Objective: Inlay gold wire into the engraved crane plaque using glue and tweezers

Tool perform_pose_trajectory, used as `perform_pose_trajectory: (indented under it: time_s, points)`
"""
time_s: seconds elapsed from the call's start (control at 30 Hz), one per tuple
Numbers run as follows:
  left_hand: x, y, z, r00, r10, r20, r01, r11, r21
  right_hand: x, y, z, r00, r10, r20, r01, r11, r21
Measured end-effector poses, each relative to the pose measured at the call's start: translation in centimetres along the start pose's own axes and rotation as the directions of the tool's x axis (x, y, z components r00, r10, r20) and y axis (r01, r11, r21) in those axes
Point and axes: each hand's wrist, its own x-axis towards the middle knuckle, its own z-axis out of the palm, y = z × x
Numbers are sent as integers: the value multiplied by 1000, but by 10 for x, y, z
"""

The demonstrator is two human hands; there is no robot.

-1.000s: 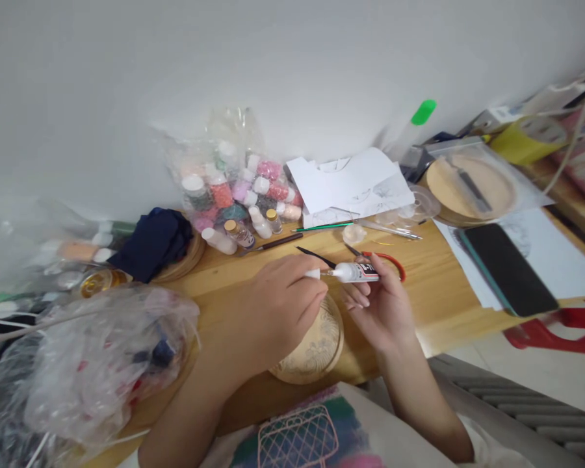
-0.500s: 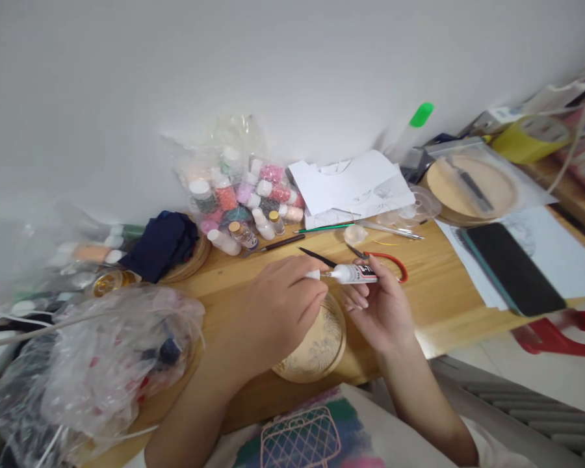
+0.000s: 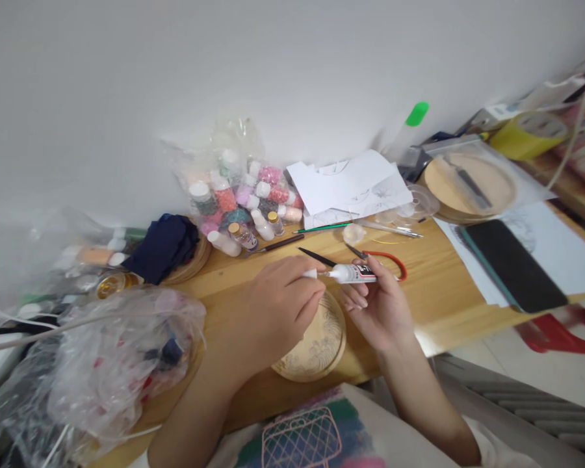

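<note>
Craft workspace, small bottles (image 3: 277,194), scissors (image 3: 400,265), drawings (image 3: 380,190)

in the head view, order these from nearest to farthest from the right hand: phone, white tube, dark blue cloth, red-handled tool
1. White tube: held in the right hand.
2. Red-handled tool: on the table just beyond that hand.
3. Phone: off to the right, on paper.
4. Dark blue cloth: far over on the left.
</note>
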Motion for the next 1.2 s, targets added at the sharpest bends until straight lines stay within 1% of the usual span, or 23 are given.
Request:
perform_pose_trajectory:
  time_s: [0.2, 0.37, 0.57, 0.7, 0.8, 0.9, 1.03, 1.2]
  points:
    - [0, 1, 1, 1000, 4, -12, -4, 1000, -3, 0, 0, 1, 1000, -6, -11, 6, 1000, 26]
    - [1, 2, 1, 1000, 5, -9, -5, 1000, -11, 0, 0, 2, 999, 6, -50, -4, 999, 50]
    - [1, 2, 0, 1000, -13, 8, 13, 1000, -7, -1, 0, 3, 999, -12, -36, 13, 999, 31]
    - [1, -1, 1, 1000, -11, 17, 11, 1000, -16, -2, -1, 7, 992, -104, -66, 104, 995, -10]
    - [0, -2, 2, 1000, -9, 17, 8, 1000, 30, -3, -2, 10, 977, -191, -99, 185, 981, -67]
    - [-1, -3, 3, 1000, -11, 13, 10, 998, 69, -3, -1, 10, 965, -228, -132, 216, 971, -98]
    - [-2, -2, 3, 1000, -14, 3, 14, 998, 68, -2, 0, 8, 970, -220, -99, 208, 971, -116]
    - [-3, -2, 3, 1000, 0, -17, 1, 998, 62, 0, -1, 8, 990, -124, -63, 120, 990, -71]
